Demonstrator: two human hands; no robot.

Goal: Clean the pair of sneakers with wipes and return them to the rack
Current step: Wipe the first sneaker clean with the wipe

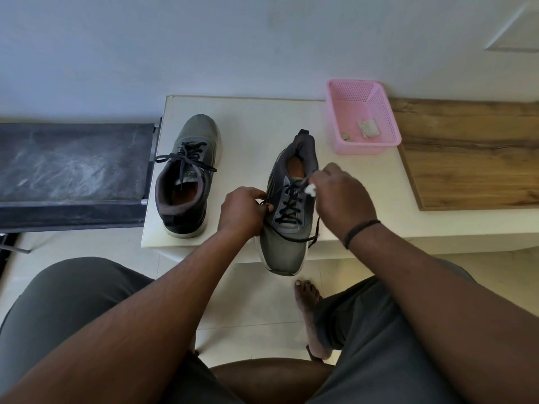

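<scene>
The near shoe point(287, 217) lies on the tabletop point(250, 123), toe overhanging the near edge. The left hand point(243, 212) pinches its lace point(287, 199); the right hand point(339, 196) grips a wipe point(311, 188) over the tongue. Keep the lace taut and rub along it, I'd say. The other shoe point(186, 176) stands left; a pink basket point(363, 116) sits far right.

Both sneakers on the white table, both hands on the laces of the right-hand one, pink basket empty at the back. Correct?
One thing is off: the pink basket is not empty. The head view shows crumpled used wipes lying in it. The rest stands: both sneakers are on the white table, and the left hand and right hand are on the laces of the right-hand sneaker.
</scene>
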